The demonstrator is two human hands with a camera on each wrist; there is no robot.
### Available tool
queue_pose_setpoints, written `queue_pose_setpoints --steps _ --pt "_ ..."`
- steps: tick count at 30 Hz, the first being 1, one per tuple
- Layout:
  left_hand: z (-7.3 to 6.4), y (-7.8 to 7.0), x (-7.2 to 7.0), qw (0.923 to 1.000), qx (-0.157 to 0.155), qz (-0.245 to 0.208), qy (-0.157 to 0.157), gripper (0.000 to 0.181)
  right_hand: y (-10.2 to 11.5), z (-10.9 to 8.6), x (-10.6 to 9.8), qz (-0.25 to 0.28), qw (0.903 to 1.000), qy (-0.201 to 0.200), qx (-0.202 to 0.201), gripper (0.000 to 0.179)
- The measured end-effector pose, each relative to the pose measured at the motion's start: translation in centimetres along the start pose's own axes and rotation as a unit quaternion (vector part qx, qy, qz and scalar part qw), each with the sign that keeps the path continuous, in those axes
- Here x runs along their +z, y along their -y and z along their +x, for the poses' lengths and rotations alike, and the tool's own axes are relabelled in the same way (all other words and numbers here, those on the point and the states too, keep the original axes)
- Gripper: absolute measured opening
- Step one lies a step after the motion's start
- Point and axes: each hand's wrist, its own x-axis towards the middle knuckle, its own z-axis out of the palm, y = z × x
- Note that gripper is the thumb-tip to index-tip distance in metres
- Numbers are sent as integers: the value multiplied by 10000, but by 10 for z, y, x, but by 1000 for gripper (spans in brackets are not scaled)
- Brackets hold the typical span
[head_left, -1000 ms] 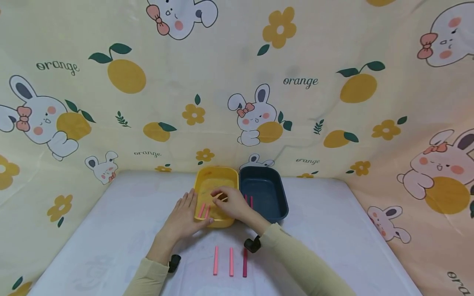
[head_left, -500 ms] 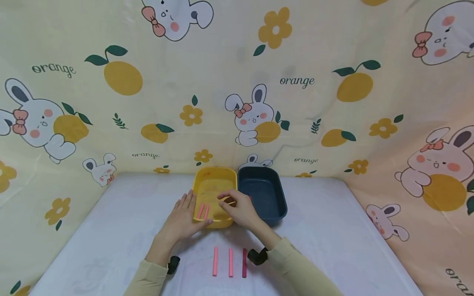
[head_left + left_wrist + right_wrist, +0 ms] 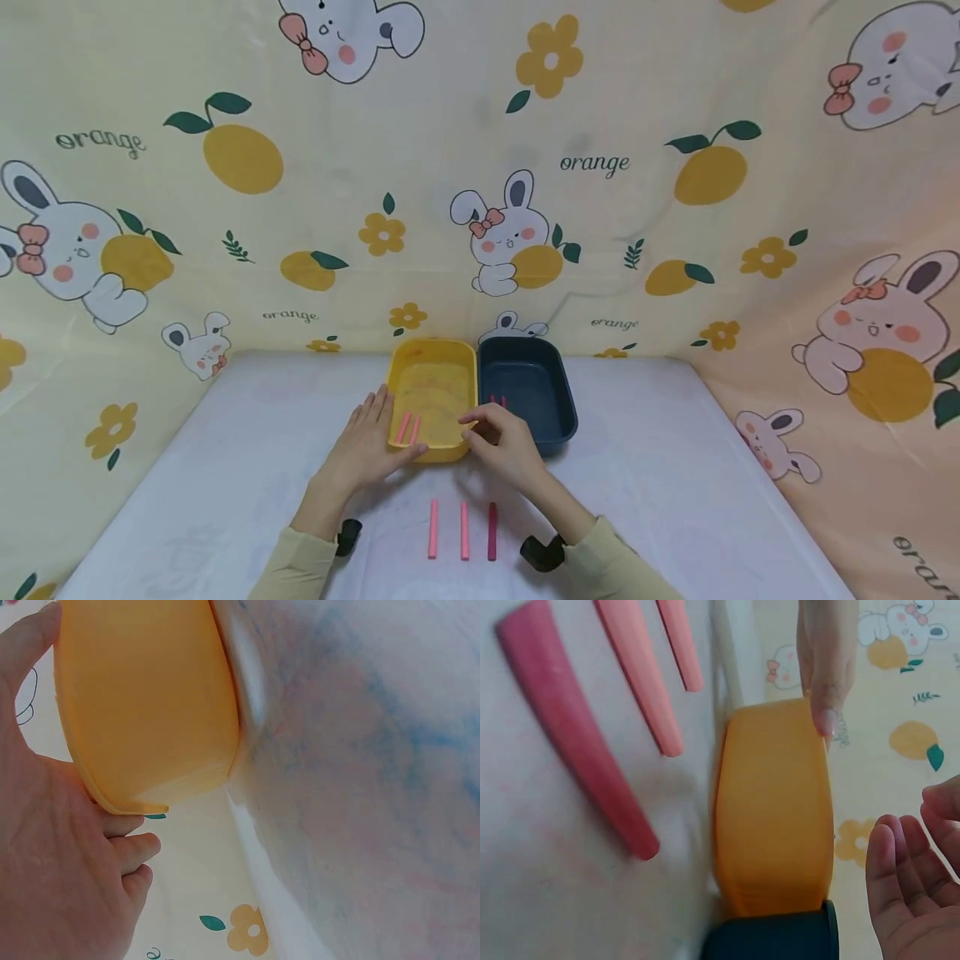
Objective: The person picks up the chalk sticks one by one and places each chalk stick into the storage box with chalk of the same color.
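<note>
My left hand (image 3: 367,454) rests against the near left corner of a yellow tray (image 3: 432,452), its fingers along the left side and its thumb along the front rim. Two light pink crayon-like sticks (image 3: 407,427) lie inside that tray. My right hand (image 3: 508,446) hovers over the near part of the seam between the yellow tray and a dark blue tray (image 3: 543,392). Its fingers (image 3: 900,877) are loosely bent and hold nothing in the right wrist view. Darker pink sticks (image 3: 503,402) show in the blue tray, partly hidden by that hand.
Two light pink sticks (image 3: 432,530) and one dark pink stick (image 3: 492,532) lie in a row on the white tablecloth (image 3: 637,467), in front of the trays. A patterned cloth backdrop (image 3: 337,167) rises behind the table.
My right hand has drawn back to the right and nearer, from above the yellow tray toward the seam with the blue one. The left hand keeps its place on the yellow tray.
</note>
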Motion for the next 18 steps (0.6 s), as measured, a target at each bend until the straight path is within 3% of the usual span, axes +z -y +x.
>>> queue_pose_setpoints --steps 12,18 --pt "1 0 0 10000 -50 -25 54 116 -7 -28 -16 -330 9993 -120 147 18" --pt "2 -1 0 9999 -77 -37 91 116 -15 -40 -25 -586 9978 128 293 19"
